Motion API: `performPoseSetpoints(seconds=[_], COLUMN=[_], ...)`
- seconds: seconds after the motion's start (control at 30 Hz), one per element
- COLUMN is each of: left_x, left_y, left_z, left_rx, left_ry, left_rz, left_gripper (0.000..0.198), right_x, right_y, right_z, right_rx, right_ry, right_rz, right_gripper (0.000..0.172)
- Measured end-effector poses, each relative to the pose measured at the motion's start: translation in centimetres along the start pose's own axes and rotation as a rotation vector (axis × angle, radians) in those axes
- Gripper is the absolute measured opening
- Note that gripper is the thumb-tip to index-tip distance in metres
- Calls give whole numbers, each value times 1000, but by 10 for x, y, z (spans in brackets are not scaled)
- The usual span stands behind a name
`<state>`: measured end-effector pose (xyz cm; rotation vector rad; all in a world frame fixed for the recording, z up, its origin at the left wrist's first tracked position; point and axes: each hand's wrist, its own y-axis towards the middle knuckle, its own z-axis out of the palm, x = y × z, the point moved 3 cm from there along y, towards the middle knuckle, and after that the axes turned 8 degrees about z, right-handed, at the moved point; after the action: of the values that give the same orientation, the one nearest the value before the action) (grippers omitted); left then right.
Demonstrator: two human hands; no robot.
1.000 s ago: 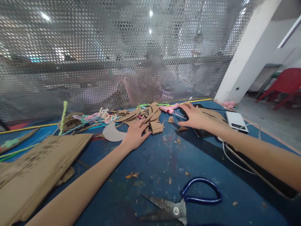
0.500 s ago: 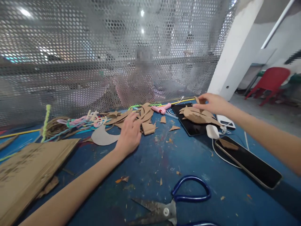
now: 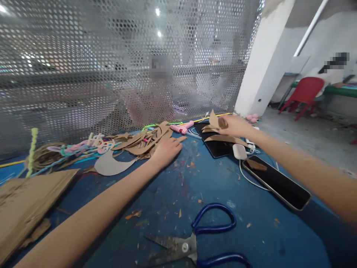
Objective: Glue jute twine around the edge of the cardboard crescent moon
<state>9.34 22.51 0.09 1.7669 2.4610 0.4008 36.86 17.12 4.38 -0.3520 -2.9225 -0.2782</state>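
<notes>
At the pile of cut cardboard strips [image 3: 136, 143], my left hand [image 3: 166, 152] lies low on the table, its fingers curled over cardboard scraps. One scrap [image 3: 182, 138] sticks out past the fingertips; the rest under the palm is hidden. My right hand [image 3: 235, 126] is above the black tablet [image 3: 219, 149], pinching curved cardboard pieces [image 3: 214, 121] that stand up from its fingers. Below it, another long cardboard strip [image 3: 225, 139] lies across the tablet. A pink glue gun [image 3: 182, 127] rests between the two hands.
Blue-handled scissors [image 3: 185, 245] lie open in front. A phone [image 3: 279, 184] with a cardboard scrap on it and a white charger [image 3: 240, 152] with cable sit right. Left are a grey crescent [image 3: 113, 165], pipe cleaners [image 3: 80, 145] and a cardboard sheet [image 3: 33, 193]. Perforated metal [image 3: 117, 74] stands behind.
My left hand has shifted right along the table, and the loose scraps there are now at or under it. My right hand has lifted some cardboard pieces off the tablet. The view has turned right.
</notes>
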Motion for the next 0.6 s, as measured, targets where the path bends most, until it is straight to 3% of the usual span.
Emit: performPoseSetpoints(seconds=[0.13, 0.27, 0.37, 0.47, 0.6], left_x=[12, 15, 17, 18, 19], left_y=[-18, -22, -24, -26, -27], left_z=[-4, -1, 2, 3, 2], left_rx=[14, -26, -40, -46, -56], left_ry=[78, 88, 71, 60, 66], left_rz=[-48, -55, -29, -15, -20], left_gripper=[30, 32, 32, 32, 33], right_x=[-8, -7, -7, -9, -17], right_y=[13, 17, 19, 19, 20], right_z=[-44, -62, -53, -29, 5], right_rx=[-115, -100, 0, 151, 303], right_ry=[68, 63, 11, -50, -79], right_rz=[59, 49, 38, 19, -54], right_gripper=[34, 34, 34, 41, 97])
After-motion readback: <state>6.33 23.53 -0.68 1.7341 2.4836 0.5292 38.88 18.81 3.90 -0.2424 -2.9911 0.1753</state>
